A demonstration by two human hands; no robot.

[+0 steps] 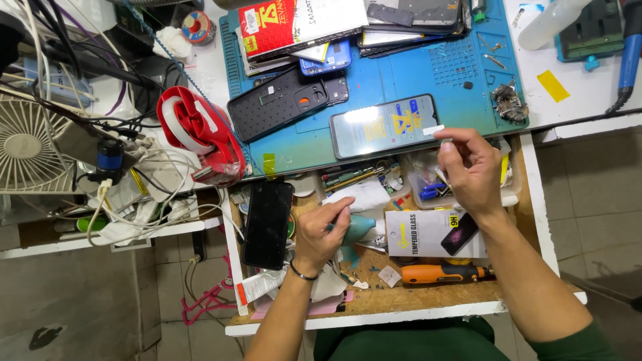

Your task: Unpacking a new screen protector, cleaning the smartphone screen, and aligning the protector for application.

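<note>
Blue silicone work mat (401,80) covers the back of the white desk (588,100), crowded along its far edge with stacked phone parts and a red-and-yellow box (294,23). In front, an open wooden drawer (428,297) full of clutter. Left of the mat: a red tape dispenser (197,137), a tangle of cables, a small white fan (27,144).

On the mat's near edge lies a lit smartphone (384,125), screen up, with a black back cover (277,103) just beside it. A second, dark phone (267,224) rests on the drawer's left rim.

Right hand (471,174) hovers above the lit phone's right end, grip narrow, thumb and forefinger pinching a small white tab (434,129) that appears to belong to a film on the screen. Left hand (324,230) is low over the drawer, fingers curled closed on a thin tool; what kind, I cannot tell.

Risks, as judged: the phone sits close to the mat's front edge, so a sideways tug on the tab could slide it off into the drawer. Loose screws and debris at the mat's right corner could get under a film.

Room: little free mat except around the phone; the drawer leaves almost none.
</note>
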